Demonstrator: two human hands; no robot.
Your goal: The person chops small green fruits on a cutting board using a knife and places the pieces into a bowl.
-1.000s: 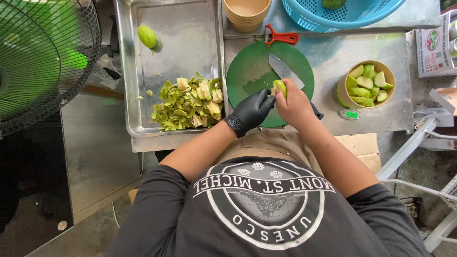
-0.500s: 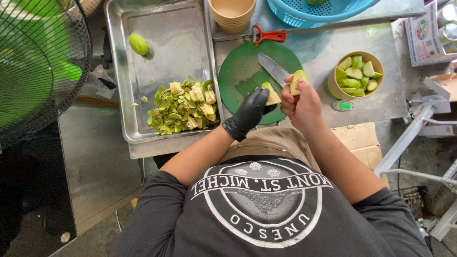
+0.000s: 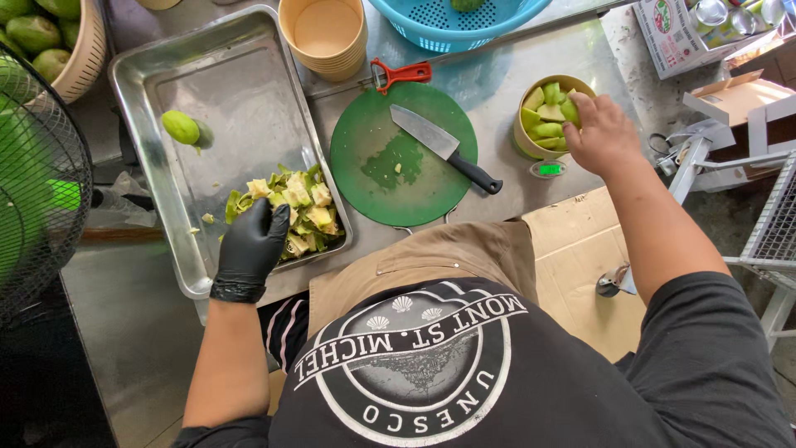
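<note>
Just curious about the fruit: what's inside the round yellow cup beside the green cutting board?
The round yellow cup holds pale green fruit chunks, heaped to the rim. The bare right hand covers its right edge; lower layers are hidden.

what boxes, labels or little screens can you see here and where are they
Printed carton: top right corner, rectangular, white with red and green print, cans beside it.
Plain cardboard box: right edge, brown, flaps open.
Small screen: under the fruit cup, glowing green, near the right hand.

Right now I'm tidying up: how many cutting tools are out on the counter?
2: a knife lying on the green cutting board, and a red peeler on the steel counter just above it. Others may be hidden.
</note>
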